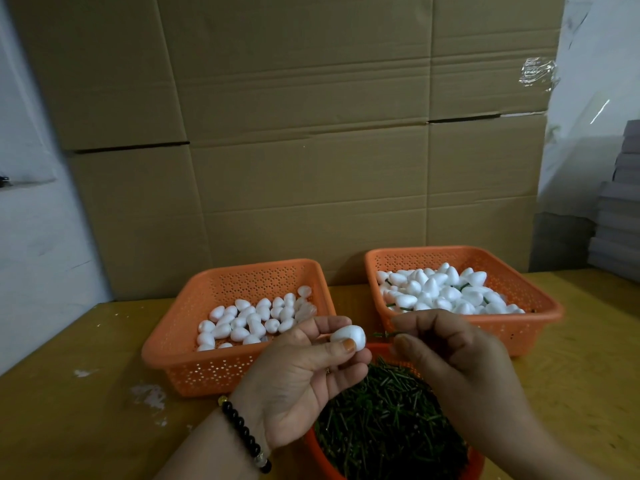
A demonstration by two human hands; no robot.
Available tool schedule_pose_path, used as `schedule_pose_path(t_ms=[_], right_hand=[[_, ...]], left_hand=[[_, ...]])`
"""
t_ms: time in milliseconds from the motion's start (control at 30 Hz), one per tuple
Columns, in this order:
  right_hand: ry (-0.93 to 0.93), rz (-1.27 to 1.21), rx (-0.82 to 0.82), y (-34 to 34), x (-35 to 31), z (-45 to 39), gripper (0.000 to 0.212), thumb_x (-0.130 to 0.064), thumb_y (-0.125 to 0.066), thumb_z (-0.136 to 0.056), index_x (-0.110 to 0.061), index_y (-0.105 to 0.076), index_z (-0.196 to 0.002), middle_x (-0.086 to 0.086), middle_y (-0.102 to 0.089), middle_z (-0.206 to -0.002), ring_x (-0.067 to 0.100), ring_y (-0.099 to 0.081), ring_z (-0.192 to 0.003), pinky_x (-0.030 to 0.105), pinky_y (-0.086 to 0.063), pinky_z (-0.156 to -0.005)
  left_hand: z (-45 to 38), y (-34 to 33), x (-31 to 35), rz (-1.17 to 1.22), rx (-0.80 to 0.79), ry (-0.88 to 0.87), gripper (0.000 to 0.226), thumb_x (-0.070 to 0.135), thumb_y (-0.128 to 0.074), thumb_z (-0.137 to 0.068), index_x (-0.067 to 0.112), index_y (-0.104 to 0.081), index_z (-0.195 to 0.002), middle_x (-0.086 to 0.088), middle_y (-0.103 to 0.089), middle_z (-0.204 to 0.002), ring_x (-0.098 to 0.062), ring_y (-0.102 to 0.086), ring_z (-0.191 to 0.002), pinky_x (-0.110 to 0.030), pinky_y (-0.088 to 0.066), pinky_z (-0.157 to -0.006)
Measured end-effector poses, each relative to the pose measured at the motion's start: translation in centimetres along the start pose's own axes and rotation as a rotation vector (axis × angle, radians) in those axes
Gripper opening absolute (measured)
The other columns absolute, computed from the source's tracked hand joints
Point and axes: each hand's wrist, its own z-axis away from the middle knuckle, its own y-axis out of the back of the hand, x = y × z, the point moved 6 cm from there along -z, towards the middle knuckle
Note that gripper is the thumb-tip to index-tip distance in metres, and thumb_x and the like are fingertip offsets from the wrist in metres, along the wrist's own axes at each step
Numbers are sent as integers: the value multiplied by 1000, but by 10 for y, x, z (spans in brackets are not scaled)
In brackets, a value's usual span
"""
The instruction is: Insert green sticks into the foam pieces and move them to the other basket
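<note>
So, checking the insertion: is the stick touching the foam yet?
Apart. The head view shows a gap between the stick tip and the foam.

No writing, label, brand, number or sign can be read anywhere here; every surface in view is unmarked.

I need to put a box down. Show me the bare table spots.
Bare table left of the left basket, and right of the right basket. Crowded in the middle: both hands work over the stick bowl, with only a narrow strip between baskets.
</note>
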Motion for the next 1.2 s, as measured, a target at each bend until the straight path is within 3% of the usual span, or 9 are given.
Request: schedule_pose_path(t_ms=[233, 500, 1000, 1200], right_hand=[[106, 120, 10, -1, -6, 2, 33, -3, -74, -78, -34, -69, -85, -21, -70, -79, 0, -66, -69, 7, -45, -59], [285, 250, 20, -2, -15, 3, 11, -15, -70, -78, -23, -71, -85, -15, -65, -83, -4, -62, -79, 4, -43, -69], [284, 276, -2, -4, -13, 4, 28, 0, -79, -72, -25, -72, -82, -17, -65, -83, -4, -63, -80, 7, -46, -70], [270, 254, 16, -4, -14, 4, 17, -16, -70, -75, -31, -69, -82, -18, -65, -82, -6, -63, -78, 6, -45, -69]], left_hand=[[1, -2, 0, -14, -7, -23, 41, -9, -67, -66, -1, -59, -105, -21, -69, -88, -27, -69, -71, -29, -57, -55], [2, -2, -4, -86, -14, -6, 43, -5, -71, -64, 1, -61, -106, -18, -70, -85, -24, -68, -70, -30, -57, -55], [4, -7, -7, -98, -21, -2, 47, -5, -71, -64, -3, -59, -109, -19, -70, -84, -23, -68, -68, -29, -57, -55], [4, -8, -7, -103, -14, -5, 47, -4, -71, -62, -3, -58, -107, -18, -70, -83, -24, -68, -68, -29, -57, -55]])
